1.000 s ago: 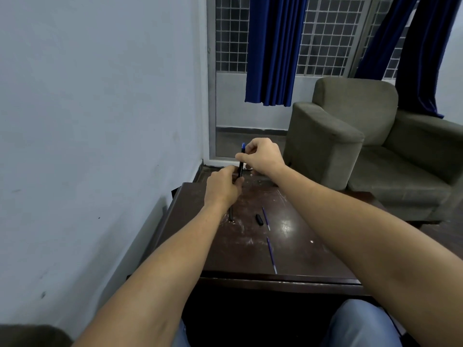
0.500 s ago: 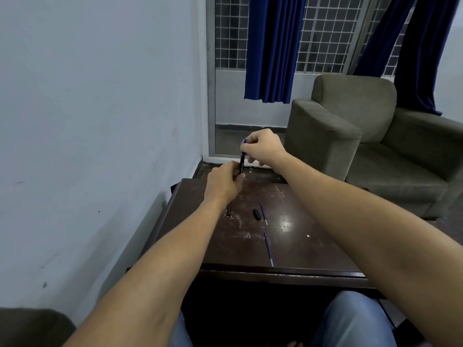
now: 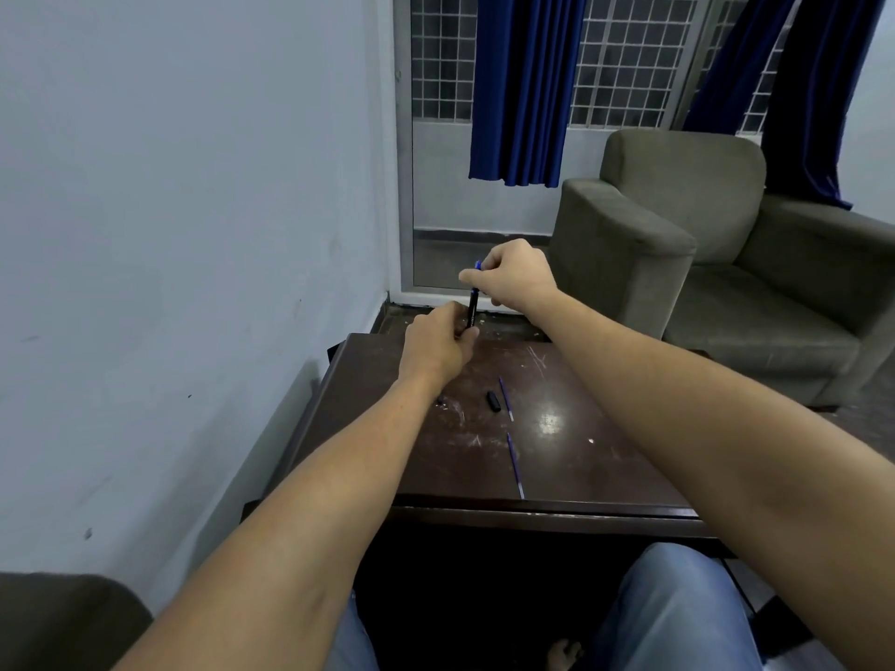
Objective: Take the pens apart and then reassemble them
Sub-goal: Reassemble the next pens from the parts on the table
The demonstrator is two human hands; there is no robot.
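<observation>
Left grip (image 3: 438, 348) curled round black pen (image 3: 472, 309) bottom, right grip (image 3: 513, 278) pinching its blue top. Refills (image 3: 515, 464) + cap (image 3: 493, 401) lie on worktop (image 3: 581, 457).

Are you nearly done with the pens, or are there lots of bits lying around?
Not finished. Taken apart already: one blue refill, a second refill and a small black piece lie loose on the table. In hand: the left hand grips the black pen low down while the right hand pinches its blue top. Left: probably putting those loose parts back together.
</observation>
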